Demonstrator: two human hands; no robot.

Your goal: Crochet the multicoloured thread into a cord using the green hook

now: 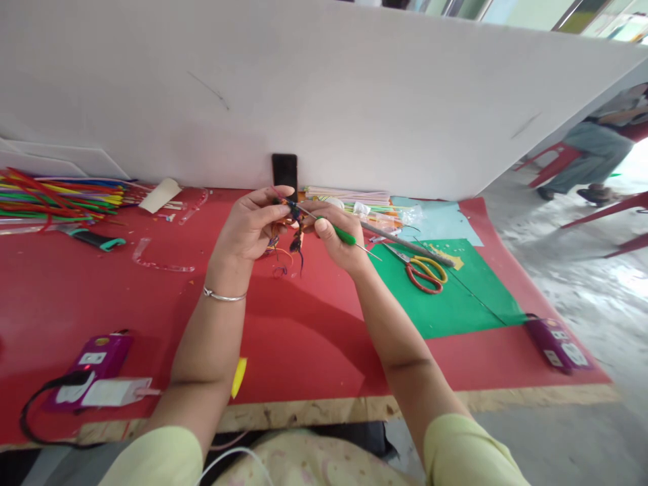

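Note:
Over the middle of the red table, my left hand (250, 223) pinches a small dark piece of multicoloured yarn work (295, 236), from which loose thread ends hang down. My right hand (337, 236) is closed round a crochet hook (344, 231) with a green grip. The hook's thin metal shaft points left into the yarn work, and its other metal end sticks out past my palm. The exact stitch at the hook's tip is too small to make out. Behind my fingers a black phone (285, 170) leans upright against the white partition.
Scissors (424, 273) with red and yellow handles lie on a green sheet (450, 307) to the right, near a grey rod (410, 243). Coloured pipe cleaners (61, 196) and a black-and-teal-handled tool (96, 238) are at left. Purple power boxes (109, 351) flank the front. A person (587, 148) sits far right.

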